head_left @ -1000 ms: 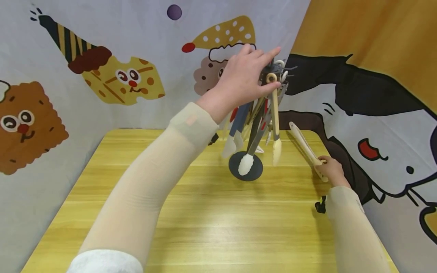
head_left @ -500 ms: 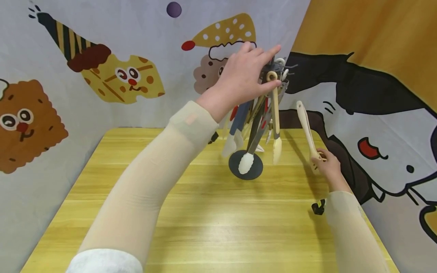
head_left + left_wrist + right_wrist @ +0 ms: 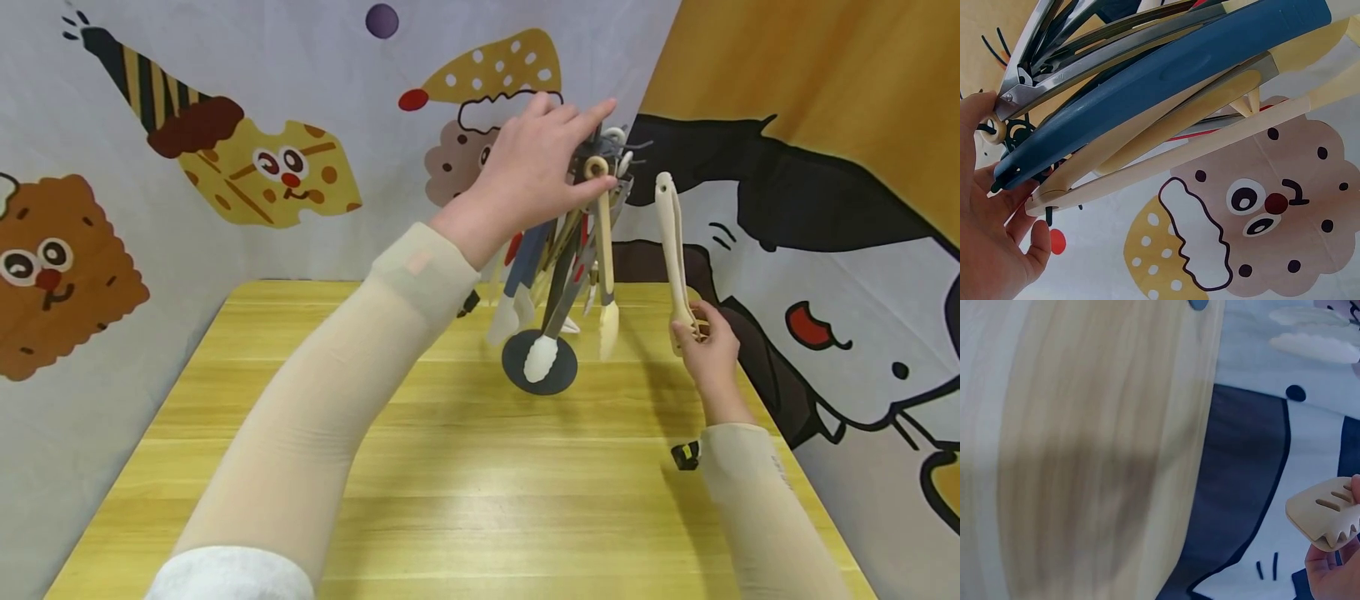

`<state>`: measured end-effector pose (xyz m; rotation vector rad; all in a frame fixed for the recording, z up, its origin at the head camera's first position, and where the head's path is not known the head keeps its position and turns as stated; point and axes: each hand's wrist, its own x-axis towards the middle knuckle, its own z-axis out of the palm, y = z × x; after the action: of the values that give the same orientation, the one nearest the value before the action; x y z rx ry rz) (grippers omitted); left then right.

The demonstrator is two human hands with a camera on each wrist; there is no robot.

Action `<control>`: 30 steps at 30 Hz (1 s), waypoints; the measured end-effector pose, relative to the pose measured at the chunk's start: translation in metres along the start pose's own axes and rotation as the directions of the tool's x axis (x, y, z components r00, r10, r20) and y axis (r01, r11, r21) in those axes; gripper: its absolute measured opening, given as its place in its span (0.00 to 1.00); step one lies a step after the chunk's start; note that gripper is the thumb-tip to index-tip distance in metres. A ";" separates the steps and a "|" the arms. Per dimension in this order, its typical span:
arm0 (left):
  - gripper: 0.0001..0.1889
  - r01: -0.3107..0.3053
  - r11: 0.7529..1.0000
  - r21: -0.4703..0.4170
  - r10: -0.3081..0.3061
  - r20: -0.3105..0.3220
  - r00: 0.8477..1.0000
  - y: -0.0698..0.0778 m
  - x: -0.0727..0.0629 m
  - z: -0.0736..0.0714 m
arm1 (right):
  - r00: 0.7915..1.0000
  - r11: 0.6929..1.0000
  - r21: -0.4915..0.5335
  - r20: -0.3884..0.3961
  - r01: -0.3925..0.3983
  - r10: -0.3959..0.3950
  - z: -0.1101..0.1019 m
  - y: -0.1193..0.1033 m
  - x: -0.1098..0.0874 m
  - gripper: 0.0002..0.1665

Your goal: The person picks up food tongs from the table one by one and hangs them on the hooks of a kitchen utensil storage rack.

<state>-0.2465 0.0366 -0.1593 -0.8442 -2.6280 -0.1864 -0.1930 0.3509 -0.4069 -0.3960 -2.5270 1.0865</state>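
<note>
A rotating-style hook rack (image 3: 562, 377) with a round dark base stands near the table's back, hung with several tongs. My left hand (image 3: 528, 171) grips around its top, thumb in front beside a wooden ring on one pair. In the left wrist view, the fingers are by the hooks, with blue-handled tongs (image 3: 1166, 81) close by. My right hand (image 3: 711, 354) holds cream tongs (image 3: 670, 242) by their slotted, toothed heads, above the table's right side. Their handle end, with a hole, points up. The right wrist view shows the tongs' head (image 3: 1316, 512) in the fingers.
The wooden table (image 3: 450, 500) meets a printed cartoon cloth (image 3: 300, 83) at the back and sides. A small black device (image 3: 686, 456) sits by the right wrist. Another dark piece (image 3: 469, 303) shows below the left wrist.
My right hand has lifted the cream tongs off the table and tilted them from lying flat to nearly upright, moving slightly left. My left hand has stayed at the rack's top.
</note>
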 end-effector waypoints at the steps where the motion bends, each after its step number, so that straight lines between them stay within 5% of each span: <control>1: 0.40 -0.001 1.000 -0.002 0.001 -0.001 1.000 0.000 0.000 0.000 | 1.000 1.000 0.001 -0.010 0.011 -0.011 0.001 -0.003 -0.001 0.25; 15: 0.40 0.002 1.000 -0.012 -0.002 -0.007 1.000 0.000 -0.002 -0.001 | 0.994 0.997 0.040 -0.083 0.072 -0.069 0.005 -0.022 -0.005 0.23; 30: 0.40 -0.002 1.000 -0.001 0.002 -0.012 1.000 0.000 0.000 0.000 | 0.965 0.980 0.086 -0.210 0.178 -0.157 0.005 -0.039 -0.010 0.21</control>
<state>-0.2464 0.0371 -0.1597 -0.8435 -2.6164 -0.1915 -0.1908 0.3180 -0.3831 -0.2452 -2.2689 1.0510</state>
